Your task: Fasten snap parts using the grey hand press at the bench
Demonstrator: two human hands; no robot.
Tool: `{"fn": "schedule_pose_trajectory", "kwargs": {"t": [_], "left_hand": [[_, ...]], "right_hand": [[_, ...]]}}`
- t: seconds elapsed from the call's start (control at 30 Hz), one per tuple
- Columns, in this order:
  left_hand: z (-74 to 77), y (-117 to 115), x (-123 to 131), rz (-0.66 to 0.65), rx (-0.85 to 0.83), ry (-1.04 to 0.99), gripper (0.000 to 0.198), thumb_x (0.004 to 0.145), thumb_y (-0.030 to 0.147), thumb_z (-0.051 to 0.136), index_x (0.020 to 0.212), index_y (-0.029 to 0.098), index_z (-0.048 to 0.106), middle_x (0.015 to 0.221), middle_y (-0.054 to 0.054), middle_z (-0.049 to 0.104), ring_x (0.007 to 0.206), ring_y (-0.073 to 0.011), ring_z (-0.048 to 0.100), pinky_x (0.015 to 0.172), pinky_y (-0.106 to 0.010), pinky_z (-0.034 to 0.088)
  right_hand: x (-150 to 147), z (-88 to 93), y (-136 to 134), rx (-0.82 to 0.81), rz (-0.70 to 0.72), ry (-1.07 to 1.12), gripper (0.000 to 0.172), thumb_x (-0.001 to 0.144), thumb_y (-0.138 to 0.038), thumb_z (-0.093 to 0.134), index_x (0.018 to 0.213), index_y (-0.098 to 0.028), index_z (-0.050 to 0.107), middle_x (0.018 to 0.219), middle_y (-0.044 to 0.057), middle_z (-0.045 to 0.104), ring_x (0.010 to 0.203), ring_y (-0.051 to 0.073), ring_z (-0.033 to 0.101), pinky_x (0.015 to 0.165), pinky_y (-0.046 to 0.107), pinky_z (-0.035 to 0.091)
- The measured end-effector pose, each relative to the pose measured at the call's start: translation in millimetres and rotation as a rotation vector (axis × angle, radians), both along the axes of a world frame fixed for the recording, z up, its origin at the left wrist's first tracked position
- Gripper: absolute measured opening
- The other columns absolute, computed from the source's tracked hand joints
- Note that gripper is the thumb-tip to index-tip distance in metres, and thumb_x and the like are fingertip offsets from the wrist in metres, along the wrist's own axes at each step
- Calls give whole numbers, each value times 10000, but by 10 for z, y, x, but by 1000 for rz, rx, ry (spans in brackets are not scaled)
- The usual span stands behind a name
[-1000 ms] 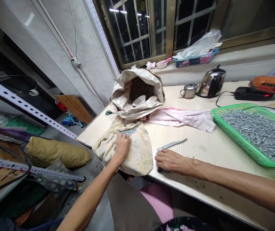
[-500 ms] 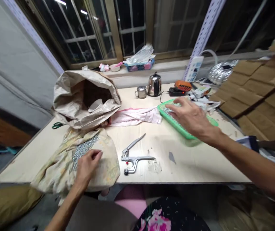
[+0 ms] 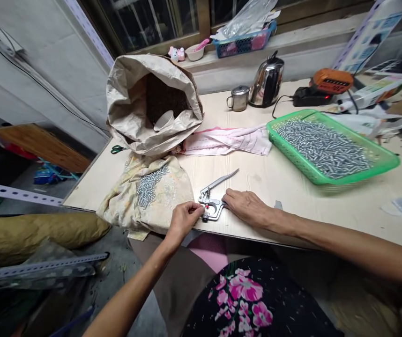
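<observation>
Silver snap pliers (image 3: 218, 213) lie on the table near its front edge, their handles spread apart. My right hand (image 3: 246, 206) is closed over the lower handle, which its fingers mostly hide. At the jaw end, my left hand (image 3: 184, 220) is pinched; whether something small sits between the fingertips cannot be made out. Just left of it, a pile of small silver metal pins (image 3: 148, 189) rests on a crumpled patterned cloth (image 3: 169, 213). A green plastic basket (image 3: 313, 175) full of similar pins stands farther right.
A large open paper sack (image 3: 127, 103) with a white cup (image 3: 164, 120) inside stands at the back left, beside green-handled scissors (image 3: 117, 149). A pink-white cloth (image 3: 222, 142), metal mug (image 3: 239, 99), kettle (image 3: 267, 82) and orange battery pack (image 3: 331, 80) line the back.
My right hand has left the green basket and come down onto the pliers' handle. My left hand has moved from the pin pile to the pliers' jaws. The camera view has shifted.
</observation>
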State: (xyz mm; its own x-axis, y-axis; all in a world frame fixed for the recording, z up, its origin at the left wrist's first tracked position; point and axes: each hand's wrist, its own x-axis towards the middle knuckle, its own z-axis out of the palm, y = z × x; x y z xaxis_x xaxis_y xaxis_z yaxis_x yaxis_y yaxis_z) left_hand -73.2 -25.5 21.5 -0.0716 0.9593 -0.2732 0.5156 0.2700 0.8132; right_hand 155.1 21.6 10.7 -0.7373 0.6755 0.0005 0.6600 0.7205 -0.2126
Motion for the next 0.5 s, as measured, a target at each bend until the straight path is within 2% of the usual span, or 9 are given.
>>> {"fn": "schedule_pose_trajectory", "kwargs": {"t": [0.17, 0.27, 0.5], "left_hand": [[-42, 12, 74, -6, 8, 55, 318, 729, 439, 632, 763, 141, 738, 689, -44, 692, 633, -152, 590, 558, -234, 402], [-6, 9, 90, -3, -17, 115, 301, 734, 417, 624, 760, 140, 739, 635, -31, 668, 591, -147, 571, 538, -236, 383], [152, 125, 103, -41, -261, 52, 241, 709, 365, 651, 653, 132, 665, 473, 34, 508, 433, -90, 416, 450, -219, 297]], "right_hand": [[67, -43, -56, -3, 25, 65, 163, 966, -100, 365, 963, -172, 511, 946, 62, 534, 702, 155, 420, 574, 300, 188], [77, -41, -86, -14, 36, 95, 170, 948, -70, 362, 951, -178, 493, 940, 58, 522, 689, 157, 404, 569, 297, 190], [83, -31, -96, 4, 41, 90, 195, 921, -22, 361, 943, -186, 464, 941, 55, 519, 694, 159, 406, 567, 300, 190]]}}
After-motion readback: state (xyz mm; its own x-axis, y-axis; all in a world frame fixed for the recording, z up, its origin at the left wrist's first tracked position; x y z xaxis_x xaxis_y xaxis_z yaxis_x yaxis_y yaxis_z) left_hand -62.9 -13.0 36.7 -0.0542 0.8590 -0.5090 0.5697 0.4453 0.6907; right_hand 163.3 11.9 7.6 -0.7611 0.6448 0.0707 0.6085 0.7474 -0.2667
